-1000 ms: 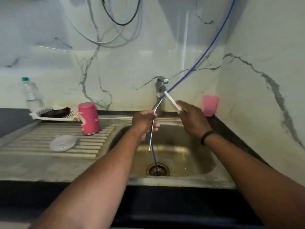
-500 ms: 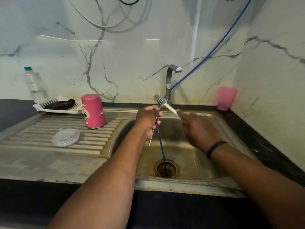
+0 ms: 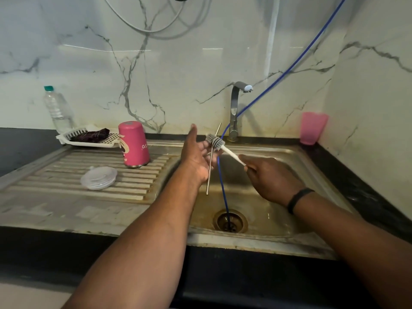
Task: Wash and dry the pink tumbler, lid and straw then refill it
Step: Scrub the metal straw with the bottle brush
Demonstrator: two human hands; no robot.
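Straw (image 3: 209, 168) upright across left hand (image 3: 197, 157), palm open, fingers spread; grip unclear. Right hand (image 3: 270, 178) pinches brush (image 3: 215, 142) handle, bristles against straw over sink (image 3: 296, 161). Advice: steady straw firmly, scrub along its length. Tumbler (image 3: 133, 144) inverted, lid (image 3: 98, 177) on left drainboard.

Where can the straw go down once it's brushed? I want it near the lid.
Bare ribs lie on the drainboard left of the lid and in front of it. It is crowded behind, by the tumbler and tray.
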